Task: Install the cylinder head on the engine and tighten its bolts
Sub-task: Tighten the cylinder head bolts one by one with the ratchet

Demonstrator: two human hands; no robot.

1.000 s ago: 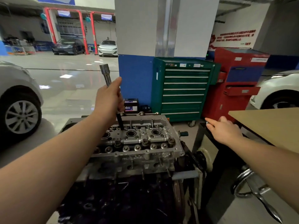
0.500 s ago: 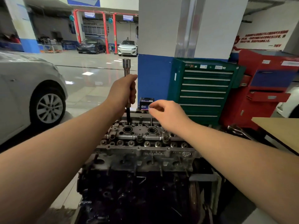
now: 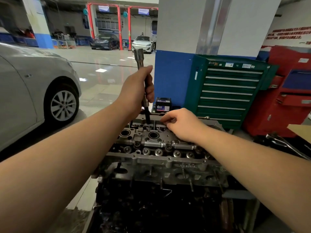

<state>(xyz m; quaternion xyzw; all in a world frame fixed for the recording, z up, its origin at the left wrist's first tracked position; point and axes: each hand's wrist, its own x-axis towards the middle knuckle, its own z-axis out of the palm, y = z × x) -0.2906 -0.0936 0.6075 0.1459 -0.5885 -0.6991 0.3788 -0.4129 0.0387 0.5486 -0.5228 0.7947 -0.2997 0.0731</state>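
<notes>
The grey aluminium cylinder head (image 3: 156,148) sits on top of the dark engine block (image 3: 159,204) in the middle of the head view. My left hand (image 3: 138,88) grips a long socket extension tool (image 3: 141,59) held nearly upright, its lower tip down in a bolt hole at the head's far side. My right hand (image 3: 183,125) hovers over the far right part of the head with fingers curled, fingertips pinched at something small that I cannot make out.
A grey car (image 3: 33,91) stands at the left. Behind the engine are a blue-and-white pillar (image 3: 173,76), a small dark box (image 3: 162,105), a green drawer cabinet (image 3: 228,91) and a red tool cabinet (image 3: 289,91). A tan tabletop (image 3: 303,132) and metal tools (image 3: 282,143) lie at the right.
My right hand left the table at the right, crossed to the cylinder head and dropped onto its far side. The left hand kept the tool upright in the head.
</notes>
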